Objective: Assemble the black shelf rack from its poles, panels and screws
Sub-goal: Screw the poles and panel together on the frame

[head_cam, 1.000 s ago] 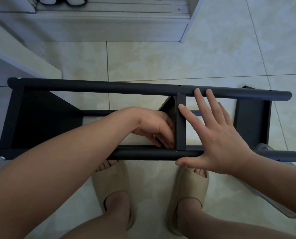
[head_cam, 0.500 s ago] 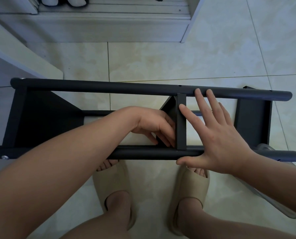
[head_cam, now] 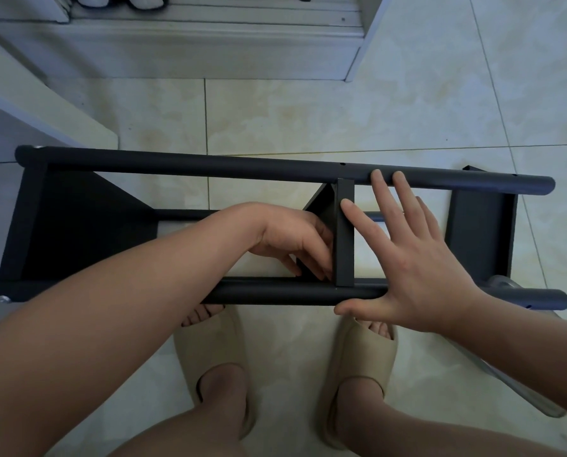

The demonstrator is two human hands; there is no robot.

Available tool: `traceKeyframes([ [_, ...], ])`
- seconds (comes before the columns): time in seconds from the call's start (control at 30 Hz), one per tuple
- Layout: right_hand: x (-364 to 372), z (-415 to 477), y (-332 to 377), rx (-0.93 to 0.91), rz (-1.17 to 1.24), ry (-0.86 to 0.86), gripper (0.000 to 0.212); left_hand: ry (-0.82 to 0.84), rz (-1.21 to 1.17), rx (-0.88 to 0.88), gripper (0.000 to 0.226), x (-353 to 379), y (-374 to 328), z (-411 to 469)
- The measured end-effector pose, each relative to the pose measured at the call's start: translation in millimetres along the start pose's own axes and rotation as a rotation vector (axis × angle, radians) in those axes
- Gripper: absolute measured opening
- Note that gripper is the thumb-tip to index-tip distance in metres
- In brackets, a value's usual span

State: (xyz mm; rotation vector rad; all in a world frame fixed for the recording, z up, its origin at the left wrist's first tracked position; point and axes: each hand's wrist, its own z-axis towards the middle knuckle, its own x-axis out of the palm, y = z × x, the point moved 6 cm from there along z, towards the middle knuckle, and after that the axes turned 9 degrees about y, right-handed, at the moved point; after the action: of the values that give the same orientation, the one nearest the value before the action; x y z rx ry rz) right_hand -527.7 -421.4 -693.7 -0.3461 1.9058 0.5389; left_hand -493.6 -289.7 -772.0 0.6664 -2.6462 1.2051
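The black shelf rack lies on its side across the tiled floor, its far pole (head_cam: 209,166) and near pole (head_cam: 275,293) running left to right. Panels sit at the left end (head_cam: 77,222), the middle (head_cam: 345,239) and the right end (head_cam: 480,232). My left hand (head_cam: 292,240) reaches inside the frame, its fingers against the left face of the middle panel. Spread flat, my right hand (head_cam: 410,258) lies over the frame just right of that panel: fingertips on the far pole, index finger on the panel's edge, thumb under the near pole. A screw head (head_cam: 1,299) shows at the near pole's left end.
My feet in beige slippers (head_cam: 216,367) stand right under the near pole. A grey cabinet base (head_cam: 189,51) runs along the top and a white board edge (head_cam: 44,103) at the left. A clear plastic wrapper (head_cam: 519,387) lies by my right forearm.
The rack has shifted slightly to the right in view. Both hands keep the same places on the middle panel.
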Motion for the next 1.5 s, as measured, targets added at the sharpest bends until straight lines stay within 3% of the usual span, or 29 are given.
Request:
traceKeyframes([
  [0.43, 0.0, 0.0, -0.7, 0.003, 0.005, 0.003, 0.117, 0.021, -0.017, 0.013, 0.014, 4.1, -0.8, -2.2],
  [0.6, -0.2, 0.0, -0.9, 0.006, -0.003, 0.015, 0.117, 0.006, -0.017, 0.014, 0.025, 4.0, -2.3, -4.9],
  [1.03, 0.6, -0.4, -1.4, 0.010, -0.006, 0.009, 0.118, 0.011, -0.018, 0.023, 0.015, 4.2, -1.4, 0.4],
  [1.23, 0.6, 0.0, -1.5, 0.009, -0.018, -0.003, 0.117, 0.000, -0.016, 0.019, 0.028, 1.7, -1.2, 0.7],
  [1.5, 1.1, -0.7, -1.9, 0.009, -0.031, -0.001, 0.118, 0.029, -0.046, 0.018, 0.016, 4.8, -0.6, -0.6],
])
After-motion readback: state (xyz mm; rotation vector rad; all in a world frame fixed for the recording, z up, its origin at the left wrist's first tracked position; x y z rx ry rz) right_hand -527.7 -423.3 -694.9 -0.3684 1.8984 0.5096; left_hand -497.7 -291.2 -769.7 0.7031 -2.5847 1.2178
